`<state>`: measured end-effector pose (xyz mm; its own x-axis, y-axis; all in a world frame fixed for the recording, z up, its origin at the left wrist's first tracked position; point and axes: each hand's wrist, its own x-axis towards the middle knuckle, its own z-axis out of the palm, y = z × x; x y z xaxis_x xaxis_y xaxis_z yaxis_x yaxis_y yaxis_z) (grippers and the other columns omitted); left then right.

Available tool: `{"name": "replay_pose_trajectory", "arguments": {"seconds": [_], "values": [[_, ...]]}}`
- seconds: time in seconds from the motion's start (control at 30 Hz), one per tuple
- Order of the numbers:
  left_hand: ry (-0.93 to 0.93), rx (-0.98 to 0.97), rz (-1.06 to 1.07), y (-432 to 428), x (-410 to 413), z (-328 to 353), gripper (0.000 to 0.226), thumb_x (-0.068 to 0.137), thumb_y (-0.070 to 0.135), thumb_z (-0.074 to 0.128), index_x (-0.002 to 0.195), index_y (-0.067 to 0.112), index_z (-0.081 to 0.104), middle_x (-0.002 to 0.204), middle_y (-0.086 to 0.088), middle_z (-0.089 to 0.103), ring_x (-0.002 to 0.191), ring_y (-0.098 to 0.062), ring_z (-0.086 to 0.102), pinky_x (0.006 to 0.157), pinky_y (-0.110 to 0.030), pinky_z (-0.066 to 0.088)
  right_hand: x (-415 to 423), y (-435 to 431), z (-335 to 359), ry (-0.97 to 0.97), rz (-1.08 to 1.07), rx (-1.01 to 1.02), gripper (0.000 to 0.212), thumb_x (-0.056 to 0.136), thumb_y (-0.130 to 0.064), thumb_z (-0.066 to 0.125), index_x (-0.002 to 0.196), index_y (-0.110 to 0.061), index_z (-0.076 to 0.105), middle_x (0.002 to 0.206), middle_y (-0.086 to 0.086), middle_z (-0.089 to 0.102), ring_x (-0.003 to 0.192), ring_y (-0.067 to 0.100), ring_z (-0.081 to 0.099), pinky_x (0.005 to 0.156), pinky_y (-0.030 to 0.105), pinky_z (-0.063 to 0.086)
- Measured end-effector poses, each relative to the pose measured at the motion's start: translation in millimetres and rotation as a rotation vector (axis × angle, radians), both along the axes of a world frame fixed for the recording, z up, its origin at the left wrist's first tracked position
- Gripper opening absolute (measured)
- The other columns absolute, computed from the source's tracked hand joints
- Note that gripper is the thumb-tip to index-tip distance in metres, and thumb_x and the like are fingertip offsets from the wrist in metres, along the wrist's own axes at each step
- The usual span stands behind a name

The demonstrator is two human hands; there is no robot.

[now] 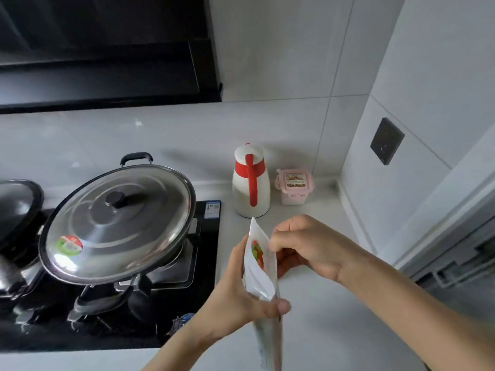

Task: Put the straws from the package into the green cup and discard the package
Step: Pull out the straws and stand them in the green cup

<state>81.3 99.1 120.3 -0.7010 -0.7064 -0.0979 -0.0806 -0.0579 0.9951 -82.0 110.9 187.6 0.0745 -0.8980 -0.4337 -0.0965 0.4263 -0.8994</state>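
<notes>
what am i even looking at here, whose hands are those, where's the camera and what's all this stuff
There is no machine here: a person is working with bare hands, and the single picture comes from a wide-angle camera worn on their head, looking forward and down, so the edges bend.

The left hand grips a white package around its middle, held upright above the counter. The right hand pinches its open top edge. Inside, the colourful ends of the straws show.

At the back of the counter stand a white jug with a red handle and a small pink lidded container. To the left is a black stove carrying a large pan under a shiny metal lid. No green cup is in view.
</notes>
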Motion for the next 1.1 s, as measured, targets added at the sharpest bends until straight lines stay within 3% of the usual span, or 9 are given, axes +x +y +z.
{"name": "replay_pose_trajectory", "arguments": {"seconds": [0.07, 0.17, 0.3, 0.4, 0.5, 0.67, 0.83, 0.93, 1.1], "values": [[-0.070, 0.009, 0.088, -0.9, 6.7, -4.7, 0.088, 0.049, 0.024, 0.085, 0.124, 0.028, 0.039, 0.115, 0.008, 0.061, 0.109, -0.002, 0.061, 0.087, -0.026, 0.053, 4.6, -3.6, -4.7, 0.010, 0.036, 0.015, 0.024, 0.081, 0.006, 0.049, 0.060, 0.000, 0.056, 0.056, 0.007, 0.065, 0.055, 0.021, 0.063, 0.060, 0.030, 0.054], [-0.125, -0.041, 0.199, -4.7, 17.6, -15.1, 0.072, 0.051, 0.014, 0.083, 0.112, 0.023, 0.045, 0.101, 0.004, 0.064, 0.092, -0.004, 0.065, 0.076, -0.025, 0.055, 7.7, -6.7, -8.7, 0.144, 0.080, 0.005, 0.019, 0.080, 0.002, 0.053, 0.061, -0.001, 0.057, 0.060, 0.011, 0.067, 0.059, 0.026, 0.066, 0.064, 0.036, 0.051], [-0.134, -0.108, 0.290, -10.3, 29.2, -15.6, 0.056, 0.053, 0.012, 0.081, 0.100, 0.021, 0.053, 0.091, 0.000, 0.066, 0.085, -0.012, 0.066, 0.070, -0.023, 0.057, 4.7, -7.1, -12.3, 0.347, 0.050, -0.069, 0.025, 0.076, 0.000, 0.054, 0.053, -0.007, 0.050, 0.057, 0.011, 0.065, 0.054, 0.022, 0.067, 0.050, 0.028, 0.051], [-0.180, -0.199, 0.278, -17.6, 29.9, -12.8, 0.057, 0.053, 0.017, 0.083, 0.100, 0.029, 0.054, 0.095, 0.008, 0.064, 0.085, -0.011, 0.065, 0.069, -0.024, 0.058, 1.0, -8.7, -23.5, 0.415, 0.046, -0.103, 0.020, 0.077, -0.001, 0.055, 0.058, -0.005, 0.055, 0.054, 0.004, 0.063, 0.049, 0.014, 0.064, 0.048, 0.023, 0.051], [-0.251, -0.245, 0.249, -26.8, 28.4, -15.6, 0.073, 0.056, 0.021, 0.085, 0.113, 0.049, 0.050, 0.106, 0.016, 0.065, 0.096, -0.011, 0.066, 0.079, -0.032, 0.059, -4.4, -11.0, -42.3, 0.383, -0.055, -0.201, 0.007, 0.078, 0.001, 0.062, 0.076, -0.005, 0.062, 0.069, 0.005, 0.067, 0.060, 0.013, 0.064, 0.059, 0.030, 0.058], [-0.552, -0.516, 0.149, -35.5, 12.6, -20.2, 0.089, 0.060, 0.027, 0.078, 0.135, 0.047, 0.034, 0.097, 0.018, 0.068, 0.087, -0.008, 0.064, 0.077, -0.018, 0.052, -2.1, -4.4, -82.0, 0.059, -0.207, -0.284, 0.037, 0.089, 0.012, 0.047, 0.100, -0.018, 0.065, 0.097, -0.003, 0.070, 0.082, 0.003, 0.065, 0.066, 0.020, 0.052], [-0.913, -0.609, -0.046, -47.3, -11.1, -20.0, 0.087, 0.062, 0.029, 0.070, 0.138, 0.033, 0.028, 0.089, 0.007, 0.062, 0.079, -0.019, 0.060, 0.067, -0.024, 0.045, -6.0, -13.6, -118.9, -0.628, -0.537, -0.067, 0.029, 0.099, -0.013, 0.040, 0.109, -0.002, 0.065, 0.114, 0.014, 0.069, 0.105, 0.023, 0.066, 0.093, 0.029, 0.050], [-1.051, -0.446, -0.206, -59.0, -24.1, -21.6, 0.080, 0.062, 0.028, 0.075, 0.131, 0.022, 0.035, 0.091, 0.002, 0.062, 0.084, -0.022, 0.062, 0.073, -0.032, 0.052, -3.9, -16.4, -142.0, -0.797, -0.622, 0.076, 0.035, 0.100, -0.022, 0.037, 0.107, 0.001, 0.063, 0.106, 0.016, 0.069, 0.099, 0.027, 0.063, 0.089, 0.032, 0.047], [-0.998, 0.117, -0.368, -85.4, -39.0, -28.4, 0.059, 0.061, 0.021, 0.084, 0.109, 0.020, 0.049, 0.102, -0.005, 0.068, 0.089, -0.021, 0.067, 0.086, -0.038, 0.058, 5.8, -19.6, -175.8, -0.826, -0.726, 0.193, 0.035, 0.098, -0.029, 0.043, 0.100, 0.000, 0.062, 0.092, 0.015, 0.067, 0.084, 0.027, 0.063, 0.070, 0.032, 0.051]]}}
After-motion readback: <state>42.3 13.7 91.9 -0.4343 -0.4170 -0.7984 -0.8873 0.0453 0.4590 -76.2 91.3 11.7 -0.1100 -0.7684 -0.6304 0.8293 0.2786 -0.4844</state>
